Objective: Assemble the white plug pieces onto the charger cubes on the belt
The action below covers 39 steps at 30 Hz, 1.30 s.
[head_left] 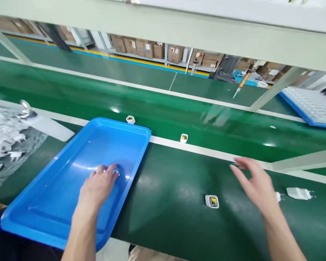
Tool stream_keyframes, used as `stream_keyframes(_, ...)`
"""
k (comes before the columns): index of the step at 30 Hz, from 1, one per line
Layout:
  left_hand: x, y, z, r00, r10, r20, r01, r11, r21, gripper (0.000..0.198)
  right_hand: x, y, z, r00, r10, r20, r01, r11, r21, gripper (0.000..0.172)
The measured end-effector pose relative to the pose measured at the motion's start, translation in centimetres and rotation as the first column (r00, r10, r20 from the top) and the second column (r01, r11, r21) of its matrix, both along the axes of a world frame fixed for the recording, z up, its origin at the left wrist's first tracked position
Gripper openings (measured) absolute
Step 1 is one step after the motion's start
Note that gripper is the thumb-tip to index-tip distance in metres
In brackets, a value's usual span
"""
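Note:
My left hand [99, 185] rests inside a blue plastic tray [51, 203] on the green bench, fingers curled around a small shiny white piece I cannot make out. My right hand [254, 181] hovers open above the bench, fingers stretched and blurred, holding nothing. Just right of it lies a white charger plug [299, 193], with another partly hidden behind the hand [278, 196]. A small white housing with a yellow inside [212, 201] sits on the bench between my hands. Two similar housings [184, 137] [130, 119] stand along the white strip beside the conveyor belt.
A clear bag of white plugs [5, 145] lies at the far left beside a white bottle [47, 127]. A blue tray of white parts [312, 105] sits at the far right. The green conveyor [179, 108] runs across; a frame beam overhead; cardboard boxes line shelves behind.

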<state>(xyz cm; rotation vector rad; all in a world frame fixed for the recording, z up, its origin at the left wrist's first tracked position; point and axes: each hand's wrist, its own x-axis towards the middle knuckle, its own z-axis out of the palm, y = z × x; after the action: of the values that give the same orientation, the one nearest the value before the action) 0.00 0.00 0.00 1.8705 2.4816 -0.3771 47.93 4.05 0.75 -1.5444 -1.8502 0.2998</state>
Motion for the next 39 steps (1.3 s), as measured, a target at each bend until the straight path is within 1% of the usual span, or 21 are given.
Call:
stream_keyframes(1, -0.2, 0.1, -0.8, 1.000, -0.008, 0.008, 0.008, 1.000, -0.012, 0.045, -2.2, 2.0, 0.0, 0.991, 0.134, -0.021, -0.135, 0.990, -0.051, 0.032)
stream_keyframes(2, -0.1, 0.2, -1.3, 0.999, -0.025, 0.019, 0.025, 1.000, 0.001, 0.044, -4.4, 4.1, -0.1, 0.968, 0.249, -0.034, -0.252, 0.962, -0.108, 0.031)
stream_keyframes(3, 0.1, 0.4, -1.7, 0.998, -0.044, 0.034, 0.043, 0.999, 0.026, 0.043, -6.6, 6.4, -0.4, 0.948, 0.319, -0.021, -0.318, 0.936, -0.153, 0.033)
stream_keyframes(4, 0.5, 0.5, -1.8, 0.997, -0.061, 0.057, 0.058, 0.997, 0.049, 0.041, -8.5, 8.6, -0.8, 0.947, 0.322, 0.007, -0.315, 0.931, -0.184, 0.038)
stream_keyframes(6, 1.4, 0.5, -1.2, 0.986, -0.105, 0.130, 0.091, 0.990, 0.111, 0.035, -11.4, 12.4, -1.7, 0.950, 0.304, 0.074, -0.278, 0.929, -0.245, 0.044)
stream_keyframes(8, 2.9, 0.1, 0.1, 0.962, -0.173, 0.210, 0.118, 0.961, 0.250, 0.033, -12.6, 14.4, -2.4, 0.941, 0.322, 0.104, -0.287, 0.922, -0.259, 0.035)
stream_keyframes(9, 3.8, -0.2, 0.8, 0.944, -0.211, 0.255, 0.119, 0.935, 0.334, 0.033, -12.5, 14.6, -2.6, 0.934, 0.338, 0.113, -0.302, 0.919, -0.255, 0.029)
stream_keyframes(11, 6.5, -0.9, 1.9, 0.878, -0.295, 0.378, 0.095, 0.880, 0.465, 0.034, -11.6, 13.1, -3.1, 0.919, 0.371, 0.133, -0.331, 0.910, -0.249, 0.023)
stream_keyframes(13, 9.7, -1.2, 2.1, 0.762, -0.368, 0.533, 0.057, 0.858, 0.511, 0.033, -9.8, 9.9, -3.6, 0.903, 0.404, 0.147, -0.364, 0.900, -0.241, 0.025)
stream_keyframes(16, 14.8, -0.8, 1.1, 0.522, -0.398, 0.755, 0.015, 0.889, 0.458, 0.028, -6.8, 4.4, -4.2, 0.886, 0.443, 0.139, -0.411, 0.887, -0.212, 0.031)
stream_keyframes(19, 19.1, 0.5, -0.5, 0.283, -0.304, 0.910, -0.029, 0.945, 0.325, 0.025, -4.8, 0.6, -3.9, 0.896, 0.438, 0.071, -0.409, 0.878, -0.249, 0.043)
stream_keyframes(22, 22.4, 2.0, -1.1, 0.089, -0.216, 0.972, -0.038, 0.975, 0.220, 0.026, -4.0, -1.1, -2.2, 0.942, 0.324, -0.082, -0.334, 0.904, -0.266, 0.044)
stream_keyframes(24, 24.2, 3.0, -0.7, -0.016, -0.171, 0.985, -0.011, 0.985, 0.171, 0.029, -3.9, -1.4, -0.9, 0.933, 0.317, -0.171, -0.354, 0.895, -0.272, 0.043)
stream_keyframes(26, 25.5, 3.8, 0.0, -0.095, -0.139, 0.986, 0.035, 0.989, 0.143, 0.030, -4.0, -1.4, 0.1, 0.912, 0.345, -0.223, -0.396, 0.881, -0.258, 0.039)
stream_keyframes(29, 25.8, 4.4, 0.5, -0.197, -0.133, 0.971, 0.152, 0.974, 0.165, 0.032, -3.5, -1.4, 0.2, 0.922, 0.266, -0.282, -0.325, 0.928, -0.184, 0.023)
stream_keyframes(30, 25.4, 4.4, 0.3, -0.191, -0.148, 0.970, 0.191, 0.964, 0.185, 0.035, -3.1, -1.4, -0.2, 0.919, 0.220, -0.326, -0.285, 0.944, -0.167, 0.020)
stream_keyframes(31, 24.9, 4.5, 0.0, -0.152, -0.175, 0.973, 0.231, 0.951, 0.207, 0.038, -2.7, -1.5, -0.6, 0.906, 0.174, -0.387, -0.254, 0.953, -0.167, 0.020)
stream_keyframes(34, 23.2, 4.7, -2.0, 0.084, -0.330, 0.940, 0.370, 0.887, 0.278, 0.052, -1.5, -1.9, -2.4, 0.804, 0.041, -0.593, -0.200, 0.958, -0.205, 0.029)
stream_keyframes(35, 23.0, 4.9, -2.8, 0.143, -0.388, 0.910, 0.426, 0.855, 0.298, 0.052, -1.2, -2.1, -3.0, 0.765, 0.006, -0.644, -0.188, 0.958, -0.215, 0.032)
stream_keyframes(37, 23.0, 5.4, -4.1, 0.198, -0.493, 0.847, 0.529, 0.782, 0.331, 0.044, -0.9, -2.3, -4.0, 0.714, -0.037, -0.699, -0.170, 0.960, -0.224, 0.033)
stream_keyframes(39, 23.9, 5.9, -4.8, 0.254, -0.568, 0.782, 0.593, 0.731, 0.338, 0.030, -0.7, -2.3, -4.4, 0.729, -0.054, -0.683, -0.156, 0.958, -0.242, 0.029)
